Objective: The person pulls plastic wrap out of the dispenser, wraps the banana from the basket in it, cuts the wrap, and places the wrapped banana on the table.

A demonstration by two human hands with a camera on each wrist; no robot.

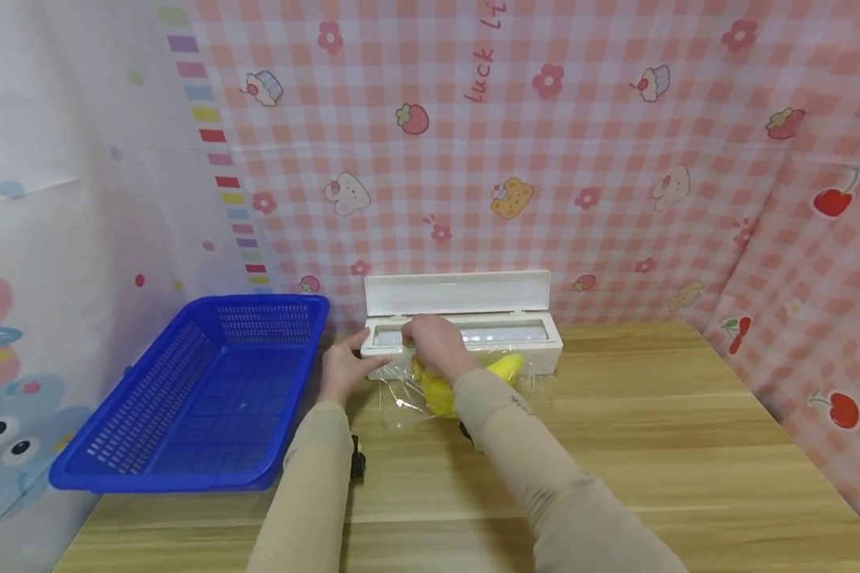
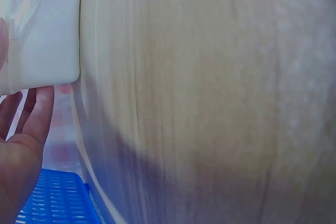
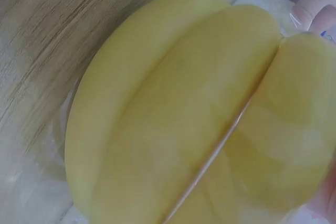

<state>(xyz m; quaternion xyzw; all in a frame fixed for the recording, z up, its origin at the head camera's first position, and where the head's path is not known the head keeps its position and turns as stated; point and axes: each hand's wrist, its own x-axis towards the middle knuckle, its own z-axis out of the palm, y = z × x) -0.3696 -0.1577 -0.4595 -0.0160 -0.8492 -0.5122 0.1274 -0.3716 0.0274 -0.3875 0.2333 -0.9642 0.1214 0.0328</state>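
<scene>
A white cling film dispenser (image 1: 466,358) stands against the back cloth, its lid (image 1: 459,293) raised and a film roll (image 1: 502,334) inside. My left hand (image 1: 345,368) holds its left end, thumb along the front and fingers behind the end. In front is a bunch of yellow bananas (image 1: 440,398) with clear film (image 1: 401,402) around it, filling much of the right wrist view. My right hand (image 1: 437,346) is curled over the bunch's upper end at the dispenser's front edge, gripping it; its fingertips are mostly hidden. Film creases run across the bananas (image 3: 173,98).
A blue plastic basket (image 1: 308,382) stands to the left, close to my left forearm. Small black items show on the wooden table (image 1: 652,446), one beside my left sleeve (image 1: 357,458). Checked cloth hangs behind and on the right.
</scene>
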